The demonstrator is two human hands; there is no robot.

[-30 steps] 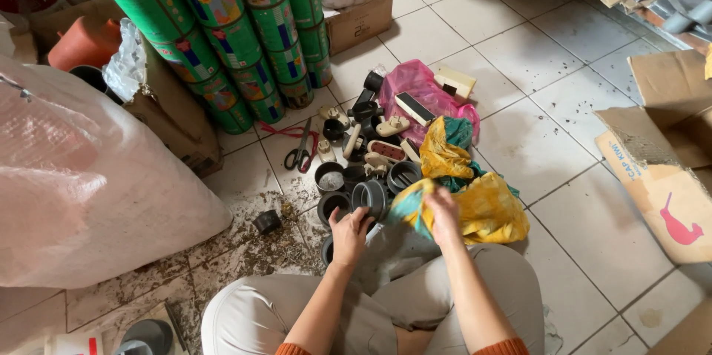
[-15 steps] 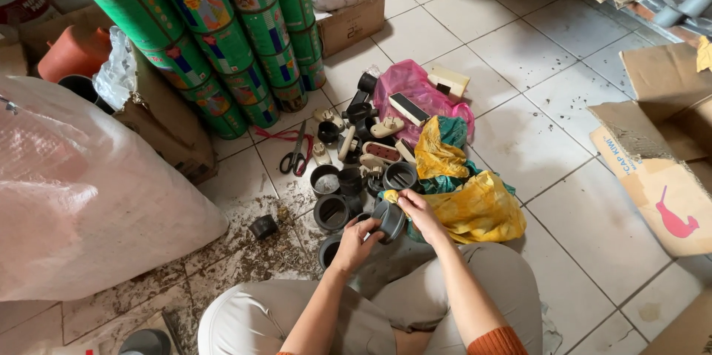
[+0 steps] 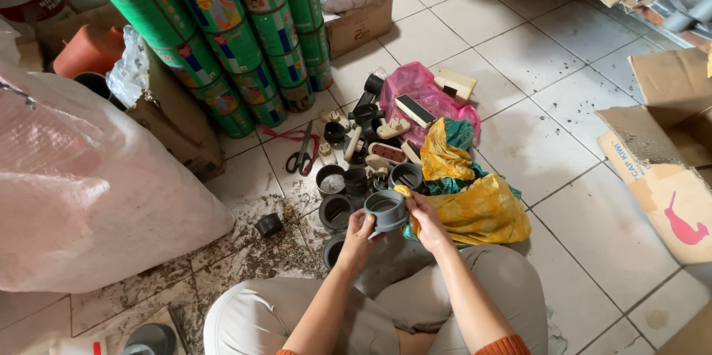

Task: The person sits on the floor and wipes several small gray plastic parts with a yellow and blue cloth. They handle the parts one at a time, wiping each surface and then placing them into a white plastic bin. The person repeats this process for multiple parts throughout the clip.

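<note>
The supporting surface is a tiled floor [image 3: 519,36] of pale square tiles, with dark debris scattered across the near-left tiles. Directly on it: a stack of green cans [image 3: 245,43] lying on their sides, a large pinkish sack [image 3: 81,177], an open cardboard box [image 3: 360,17], and red-handled scissors [image 3: 302,151]. A cluster of grey pipe fittings [image 3: 337,192] sits beside a pink plastic bag [image 3: 423,88] and a yellow plastic bag [image 3: 482,210] — all close together. One small black fitting [image 3: 268,224] lies apart, in the debris.
</note>
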